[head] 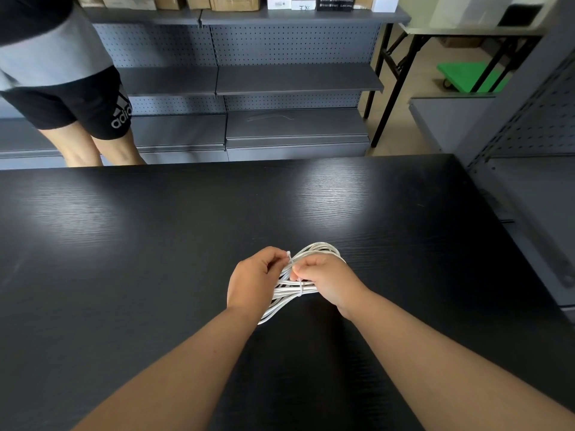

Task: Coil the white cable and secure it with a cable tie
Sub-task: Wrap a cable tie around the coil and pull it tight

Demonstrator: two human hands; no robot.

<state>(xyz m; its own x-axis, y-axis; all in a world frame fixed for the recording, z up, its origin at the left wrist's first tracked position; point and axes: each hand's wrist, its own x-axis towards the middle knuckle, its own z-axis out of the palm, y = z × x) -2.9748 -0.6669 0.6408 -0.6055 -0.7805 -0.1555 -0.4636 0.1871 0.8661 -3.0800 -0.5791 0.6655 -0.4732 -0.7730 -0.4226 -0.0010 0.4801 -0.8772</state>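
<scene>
I saw the white cable (320,247) coiled just above the black table (155,244), toward six o'clock of its middle, gripped in my right hand (325,283). The cable tie (300,290) looped the bundle. My left hand (252,281), at nine o'clock of the coil, pinched the tie's tail.

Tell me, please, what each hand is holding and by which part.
The left hand pinches the cable tie by its tail; the right hand grips the white cable beside it.

Single head-worn view, facing forward and down, close over the black table (124,244)
</scene>
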